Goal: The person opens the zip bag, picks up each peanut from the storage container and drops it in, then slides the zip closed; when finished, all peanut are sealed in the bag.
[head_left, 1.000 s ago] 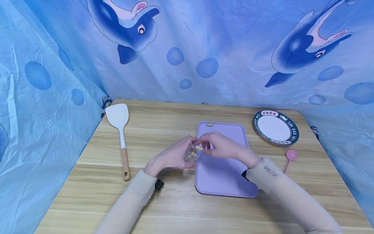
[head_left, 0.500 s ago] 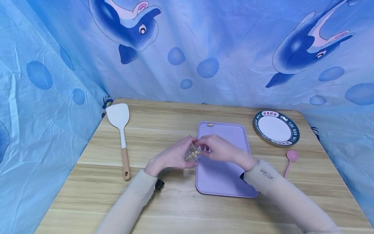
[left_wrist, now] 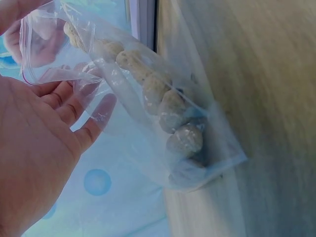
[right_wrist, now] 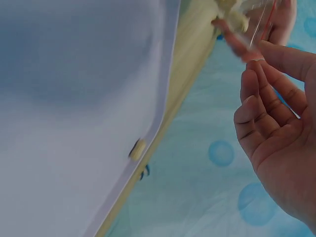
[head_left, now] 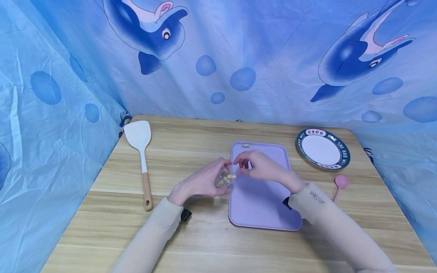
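My left hand (head_left: 199, 182) grips a clear zip bag (head_left: 222, 182) at its mouth, above the tray's left edge. In the left wrist view the bag (left_wrist: 140, 128) hangs slanting, with several peanuts (left_wrist: 153, 94) inside. My right hand (head_left: 261, 168) is at the bag's mouth, over the purple tray (head_left: 261, 206). In the right wrist view its fingers (right_wrist: 269, 111) are loosely bent, close to the bag's red-lined edge. No peanut shows between them. One peanut (head_left: 245, 145) lies on the tray's far left corner.
A white spatula (head_left: 138, 134) with a wooden handle lies at the left of the wooden table (head_left: 191, 242). Far right stands a plate (head_left: 321, 149) with a dark green rim, a pink spoon (head_left: 341, 182) in front of it. A blue dolphin-print curtain (head_left: 273, 94) surrounds the table.
My right fingers were beside a peanut at the bag's mouth, went lower into it, then drew back up and right. The left hand and bag have hardly moved.
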{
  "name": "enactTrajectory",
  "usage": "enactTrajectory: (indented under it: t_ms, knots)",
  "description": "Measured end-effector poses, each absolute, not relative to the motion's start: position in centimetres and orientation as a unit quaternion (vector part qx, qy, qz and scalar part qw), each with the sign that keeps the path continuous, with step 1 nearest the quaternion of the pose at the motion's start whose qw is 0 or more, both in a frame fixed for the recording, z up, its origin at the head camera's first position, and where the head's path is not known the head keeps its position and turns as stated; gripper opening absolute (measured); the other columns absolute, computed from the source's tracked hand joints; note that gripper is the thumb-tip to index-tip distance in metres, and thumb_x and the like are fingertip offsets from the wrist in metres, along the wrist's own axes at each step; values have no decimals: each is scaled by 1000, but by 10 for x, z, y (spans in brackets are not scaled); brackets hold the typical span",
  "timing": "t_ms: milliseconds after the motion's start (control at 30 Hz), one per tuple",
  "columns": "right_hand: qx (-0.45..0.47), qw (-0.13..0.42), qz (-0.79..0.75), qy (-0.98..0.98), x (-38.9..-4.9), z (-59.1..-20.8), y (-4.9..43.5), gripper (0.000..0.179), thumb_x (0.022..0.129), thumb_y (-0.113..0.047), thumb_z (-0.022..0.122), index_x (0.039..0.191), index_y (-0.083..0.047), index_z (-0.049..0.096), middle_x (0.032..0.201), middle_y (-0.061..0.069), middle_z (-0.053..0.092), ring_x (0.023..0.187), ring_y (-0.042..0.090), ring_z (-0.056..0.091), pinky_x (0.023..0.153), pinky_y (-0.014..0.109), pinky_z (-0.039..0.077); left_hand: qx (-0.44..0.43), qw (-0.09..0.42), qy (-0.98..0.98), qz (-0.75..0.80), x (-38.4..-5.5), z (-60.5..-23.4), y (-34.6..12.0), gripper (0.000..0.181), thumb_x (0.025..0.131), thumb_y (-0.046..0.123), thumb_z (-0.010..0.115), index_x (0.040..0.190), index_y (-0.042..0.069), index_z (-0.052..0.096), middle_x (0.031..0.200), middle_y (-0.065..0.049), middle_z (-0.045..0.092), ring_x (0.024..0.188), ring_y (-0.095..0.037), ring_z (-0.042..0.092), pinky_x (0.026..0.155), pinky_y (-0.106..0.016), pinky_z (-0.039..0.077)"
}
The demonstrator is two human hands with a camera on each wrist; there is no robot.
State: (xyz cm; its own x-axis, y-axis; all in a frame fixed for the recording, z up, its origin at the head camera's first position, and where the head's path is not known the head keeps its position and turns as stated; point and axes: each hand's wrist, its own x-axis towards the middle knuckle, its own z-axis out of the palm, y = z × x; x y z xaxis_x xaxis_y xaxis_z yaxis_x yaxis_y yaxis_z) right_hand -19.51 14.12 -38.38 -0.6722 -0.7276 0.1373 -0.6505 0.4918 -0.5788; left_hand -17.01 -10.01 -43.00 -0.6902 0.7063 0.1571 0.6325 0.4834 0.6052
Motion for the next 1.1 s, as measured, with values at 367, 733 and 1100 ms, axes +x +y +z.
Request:
enactTrajectory:
  t_ms: [367, 733, 1100]
  knots:
    - [-316, 52, -279, 906, -238, -397, 168, 24, 87, -3, 73, 110, 4, 68, 83, 4, 66, 75, 18, 61, 69, 35, 52, 381, 64, 862, 328, -170, -429, -100, 82, 80, 34, 83, 144, 4, 41, 134, -10, 55, 120, -20, 53, 105, -34, 43]
    - [-251, 64, -229, 938, -276, -418, 178, 28, 88, -5, 69, 114, 4, 68, 95, 15, 69, 87, 29, 64, 80, 44, 53, 384, 65, 864, 320, -169, -429, -100, 81, 80, 33, 82, 144, 5, 41, 131, -7, 55, 119, -17, 53, 105, -33, 42]
    - [-255, 48, -209, 943, -289, -435, 173, 26, 85, -4, 69, 110, 2, 68, 89, 11, 69, 83, 27, 65, 80, 44, 53, 386, 63, 865, 313, -169, -431, -99, 81, 80, 34, 82, 144, 5, 41, 134, -9, 54, 120, -19, 52, 107, -35, 41]
